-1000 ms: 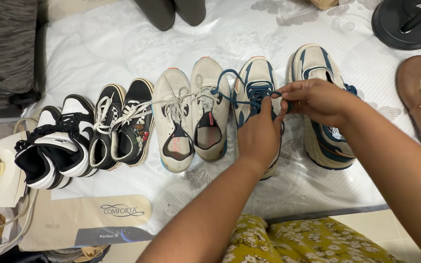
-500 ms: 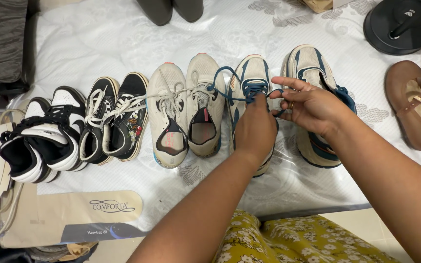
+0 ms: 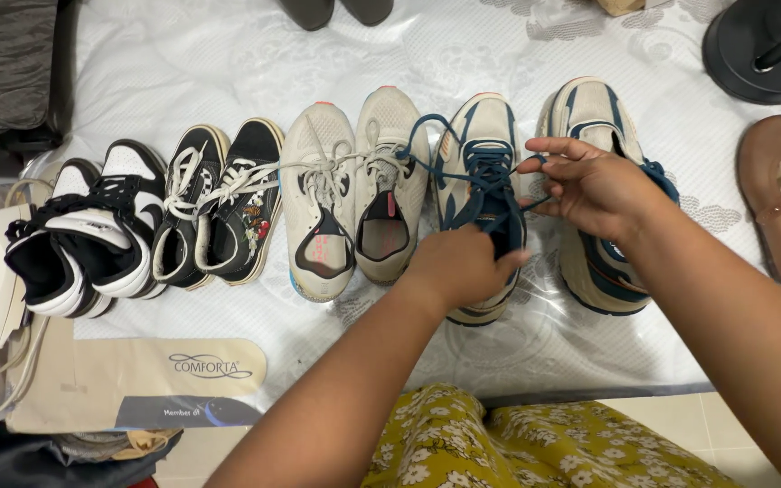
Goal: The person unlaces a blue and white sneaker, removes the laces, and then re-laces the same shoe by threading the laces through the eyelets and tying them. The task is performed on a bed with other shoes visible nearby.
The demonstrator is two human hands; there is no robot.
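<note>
Just right of the frame's middle, a cream-and-blue sneaker (image 3: 479, 194) lies on the white quilted mattress (image 3: 183, 72), its blue lace (image 3: 490, 185) being worked by both hands. The left hand (image 3: 458, 267) rests low on the shoe's opening, fingers curled down onto the lace; how tightly its grip is closed on it cannot be told from here. The right hand (image 3: 594, 185) has a narrow grip, fingertips pinching a lace end at the shoe's right edge. Its mate (image 3: 603, 208) sits just beside, partly under the right wrist.

The lace looks thin, soft and limp, so it is probably best pinched near its ends; the sneaker seems light, with a padded, yielding upper and a stiffer sole.

To the left lie beige knit sneakers (image 3: 354, 199), black canvas sneakers (image 3: 219, 203) and black-and-white high-tops (image 3: 83, 239).
</note>
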